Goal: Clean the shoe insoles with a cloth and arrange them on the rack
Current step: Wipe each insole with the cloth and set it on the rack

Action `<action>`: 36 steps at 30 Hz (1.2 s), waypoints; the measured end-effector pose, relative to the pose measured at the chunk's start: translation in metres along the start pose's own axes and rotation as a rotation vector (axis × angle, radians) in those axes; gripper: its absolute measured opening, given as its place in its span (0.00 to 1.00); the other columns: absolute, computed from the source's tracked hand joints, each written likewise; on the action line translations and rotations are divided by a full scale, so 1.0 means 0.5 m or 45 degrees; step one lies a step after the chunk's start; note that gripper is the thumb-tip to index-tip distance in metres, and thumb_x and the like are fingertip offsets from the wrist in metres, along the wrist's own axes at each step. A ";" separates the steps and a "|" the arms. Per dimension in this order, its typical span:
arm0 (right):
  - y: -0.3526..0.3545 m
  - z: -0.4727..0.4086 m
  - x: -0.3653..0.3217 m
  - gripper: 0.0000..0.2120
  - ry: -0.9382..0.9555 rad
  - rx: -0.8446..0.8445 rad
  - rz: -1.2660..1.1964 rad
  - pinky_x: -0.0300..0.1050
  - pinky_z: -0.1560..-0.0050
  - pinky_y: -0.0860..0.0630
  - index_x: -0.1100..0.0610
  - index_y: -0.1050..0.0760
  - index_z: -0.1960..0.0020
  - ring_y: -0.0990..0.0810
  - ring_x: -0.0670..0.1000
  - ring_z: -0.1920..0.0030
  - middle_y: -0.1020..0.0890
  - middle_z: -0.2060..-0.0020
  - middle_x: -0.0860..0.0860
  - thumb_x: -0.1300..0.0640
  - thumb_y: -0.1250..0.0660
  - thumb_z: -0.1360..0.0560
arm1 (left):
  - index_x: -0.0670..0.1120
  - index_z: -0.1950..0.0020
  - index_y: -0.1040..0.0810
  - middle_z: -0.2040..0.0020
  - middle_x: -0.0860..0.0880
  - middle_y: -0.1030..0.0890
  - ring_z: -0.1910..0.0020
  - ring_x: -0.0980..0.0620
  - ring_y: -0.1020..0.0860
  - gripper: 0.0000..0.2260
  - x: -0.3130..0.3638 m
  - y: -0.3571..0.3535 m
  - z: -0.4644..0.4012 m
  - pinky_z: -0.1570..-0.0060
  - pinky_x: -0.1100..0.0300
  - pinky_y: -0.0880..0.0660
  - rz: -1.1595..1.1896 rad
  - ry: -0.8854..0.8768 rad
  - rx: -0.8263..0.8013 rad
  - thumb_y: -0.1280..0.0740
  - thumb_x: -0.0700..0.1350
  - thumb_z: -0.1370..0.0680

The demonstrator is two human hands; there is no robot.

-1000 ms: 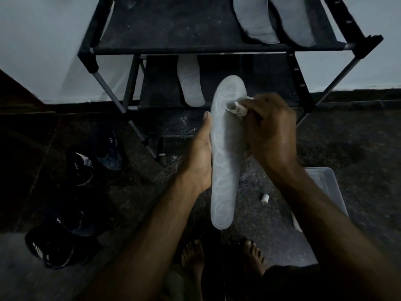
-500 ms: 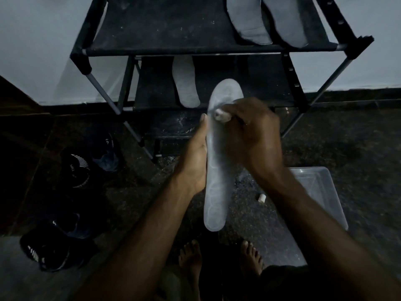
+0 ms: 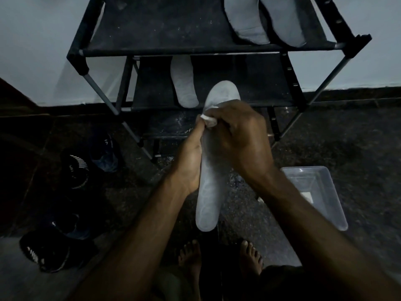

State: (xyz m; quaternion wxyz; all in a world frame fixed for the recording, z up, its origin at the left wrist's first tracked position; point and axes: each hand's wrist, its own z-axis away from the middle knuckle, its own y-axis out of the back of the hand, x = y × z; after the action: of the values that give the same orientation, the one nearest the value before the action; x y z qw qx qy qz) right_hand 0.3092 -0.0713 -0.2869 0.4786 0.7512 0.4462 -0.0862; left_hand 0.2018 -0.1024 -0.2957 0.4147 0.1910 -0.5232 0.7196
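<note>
Dim room, dark speckled floor [image 3: 325,148], pale wall [image 3: 32,40] behind. I note a black shoe rack [image 3: 184,47] standing against that wall. Two grey insoles [image 3: 247,20] lie side by side on its top shelf, at the right. One more pale insole [image 3: 184,83] lies on the shelf below, toward the left.

Left hand [image 3: 191,161] holds the white insole [image 3: 208,192] upright in front of the rack, fingers wrapped round the insole's left edge, thumb running up along it. I see the toe end pointing up over the lower shelf, the heel end hanging above the bare feet [image 3: 191,257].

Right hand [image 3: 236,135] is curled tight around a small white cloth [image 3: 209,120]. Only a wad of the cloth shows past the fingers, pressed on the insole's upper part near its left edge, right at the left thumb tip.

Clear plastic tub [image 3: 329,196] sits on the floor to the right, partly behind the right forearm. Dark shoes [image 3: 73,168] lie on the floor at the left, another shoe [image 3: 45,253] nearer the bottom-left corner. Light too low for me to read any dirt on the insole.
</note>
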 end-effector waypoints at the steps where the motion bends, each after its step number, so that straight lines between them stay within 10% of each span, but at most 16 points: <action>1: 0.004 -0.002 0.006 0.10 -0.018 -0.002 0.007 0.47 0.48 0.21 0.58 0.17 0.47 0.18 0.51 0.49 0.16 0.51 0.54 0.56 0.33 0.24 | 0.43 0.36 0.25 0.46 0.43 0.18 0.44 0.47 0.21 0.23 0.000 0.002 0.001 0.40 0.54 0.26 0.000 0.004 -0.022 0.49 0.56 0.17; 26: 0.011 -0.007 0.015 0.10 -0.164 0.128 -0.052 0.45 0.51 0.27 0.65 0.18 0.50 0.20 0.59 0.53 0.18 0.55 0.61 0.70 0.34 0.28 | 0.44 0.37 0.24 0.44 0.44 0.19 0.42 0.47 0.22 0.23 -0.012 0.009 -0.010 0.40 0.53 0.27 -0.065 0.066 -0.118 0.48 0.57 0.18; 36: 0.032 -0.011 0.033 0.09 -0.026 0.154 -0.035 0.45 0.50 0.22 0.60 0.17 0.50 0.19 0.51 0.51 0.16 0.54 0.54 0.58 0.33 0.25 | 0.42 0.34 0.25 0.43 0.43 0.21 0.40 0.45 0.26 0.24 -0.019 0.010 -0.016 0.35 0.48 0.34 -0.178 0.072 -0.132 0.46 0.58 0.18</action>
State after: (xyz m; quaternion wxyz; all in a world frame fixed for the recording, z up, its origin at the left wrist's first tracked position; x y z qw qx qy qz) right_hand 0.3293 -0.0597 -0.2829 0.4357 0.7717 0.4456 -0.1271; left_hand 0.2045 -0.0993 -0.3084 0.4879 0.1852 -0.5331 0.6659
